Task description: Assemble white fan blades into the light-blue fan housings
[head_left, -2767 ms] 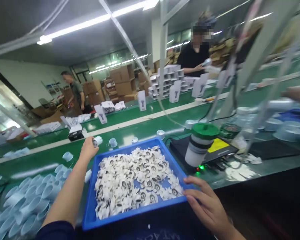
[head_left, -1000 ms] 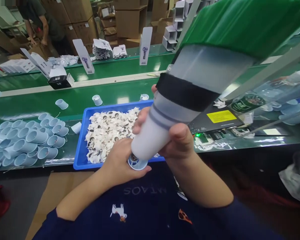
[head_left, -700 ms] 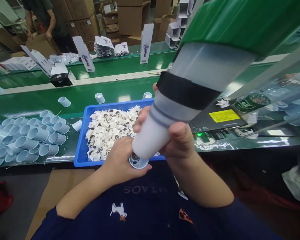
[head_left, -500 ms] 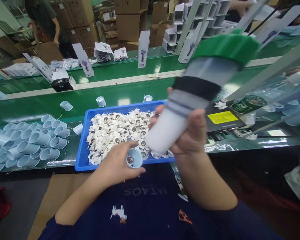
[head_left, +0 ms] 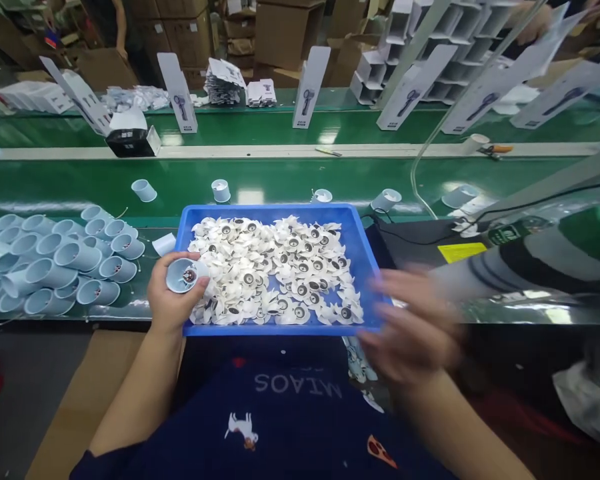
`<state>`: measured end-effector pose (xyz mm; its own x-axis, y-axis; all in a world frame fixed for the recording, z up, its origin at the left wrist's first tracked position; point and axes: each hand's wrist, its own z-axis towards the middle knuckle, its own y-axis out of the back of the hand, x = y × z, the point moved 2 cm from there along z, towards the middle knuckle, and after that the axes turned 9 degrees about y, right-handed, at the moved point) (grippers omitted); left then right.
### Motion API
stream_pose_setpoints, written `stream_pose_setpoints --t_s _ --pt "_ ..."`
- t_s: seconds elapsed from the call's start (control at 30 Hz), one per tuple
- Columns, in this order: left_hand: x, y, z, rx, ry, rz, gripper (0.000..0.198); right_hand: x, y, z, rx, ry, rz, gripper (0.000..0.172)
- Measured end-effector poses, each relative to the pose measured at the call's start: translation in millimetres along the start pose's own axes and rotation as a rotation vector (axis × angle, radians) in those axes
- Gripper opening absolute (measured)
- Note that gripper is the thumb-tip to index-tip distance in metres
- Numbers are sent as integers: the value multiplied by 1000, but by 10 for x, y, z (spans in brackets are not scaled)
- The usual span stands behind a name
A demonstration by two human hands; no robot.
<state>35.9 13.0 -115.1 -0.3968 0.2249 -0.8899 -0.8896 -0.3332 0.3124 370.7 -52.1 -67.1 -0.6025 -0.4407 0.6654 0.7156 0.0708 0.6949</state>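
Observation:
My left hand (head_left: pixel 173 300) grips a light-blue plastic cup (head_left: pixel 179 279), its open end turned toward me; a small motor-like part with wires shows inside. White fan blades (head_left: pixel 275 267) with dark round hubs fill much of a blue tray (head_left: pixel 275 212). At the tray's right edge is my right hand (head_left: pixel 415 327), smeared by motion, with its fingers stretched apart and nothing visible between them. Behind it, a thick white cylindrical tool (head_left: pixel 490 268) with a black band and green top lies slanted across the view at right, apparently out of my grip.
Many light-blue cups (head_left: pixel 55 267) are piled at left. Several more stand on the green conveyor (head_left: pixel 270 177). White printed boxes (head_left: pixel 307 93) line the far side. A cable (head_left: pixel 420 241) and yellow label (head_left: pixel 461 252) are at right. A person (head_left: pixel 125 40) stands behind.
My right hand has let go of the white cylindrical tool, which is now farther right. My left hand has moved left with the cup. The view has shifted a little.

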Motion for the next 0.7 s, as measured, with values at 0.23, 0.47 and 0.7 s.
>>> stream_pose_setpoints --t_s 0.23,0.47,0.7 --pt "-42 41 -76 78 40 88 41 139 -838 814 355 84 -491 30" --pt "-104 41 -66 146 18 99 37 270 -1077 861 482 147 -567 20" --pt "-86 38 -65 215 31 73 39 295 -993 689 673 202 -464 31"
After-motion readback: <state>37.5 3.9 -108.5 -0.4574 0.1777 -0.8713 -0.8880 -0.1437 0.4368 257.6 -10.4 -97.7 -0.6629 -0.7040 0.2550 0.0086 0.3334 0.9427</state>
